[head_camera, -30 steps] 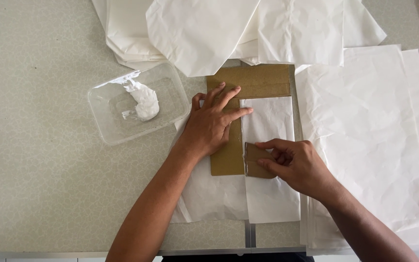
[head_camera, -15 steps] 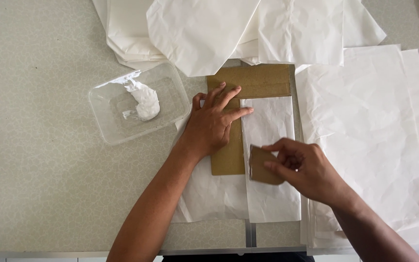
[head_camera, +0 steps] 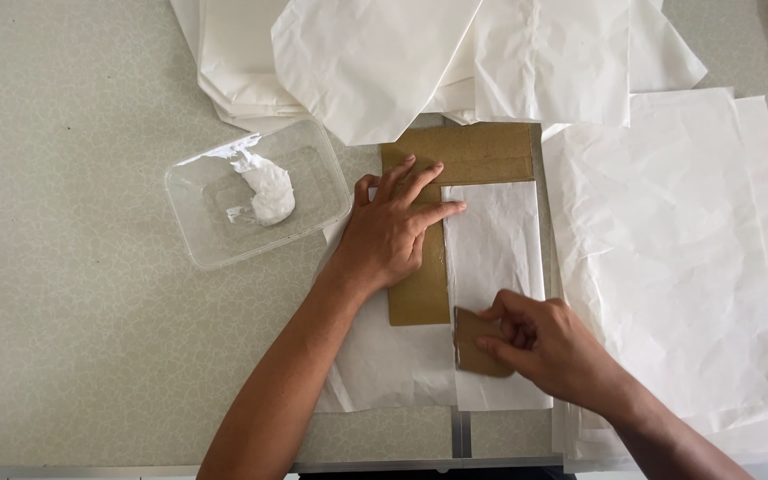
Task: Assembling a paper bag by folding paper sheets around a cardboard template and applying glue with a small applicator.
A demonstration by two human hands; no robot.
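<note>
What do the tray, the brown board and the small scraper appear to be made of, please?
The tray looks like thin clear plastic: glossy, and the table shows through it. The brown board looks like matt cardboard, flat and stiff, with a crease line across it. The small scraper, pinched in the right hand, seems to be the same brown card, though its edge is too small to tell.

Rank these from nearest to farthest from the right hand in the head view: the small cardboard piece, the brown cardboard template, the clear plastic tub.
1. Small cardboard piece: held in the right hand.
2. Brown cardboard template: just up and left, under the left hand.
3. Clear plastic tub: far left on the table, holding white paste.
</note>
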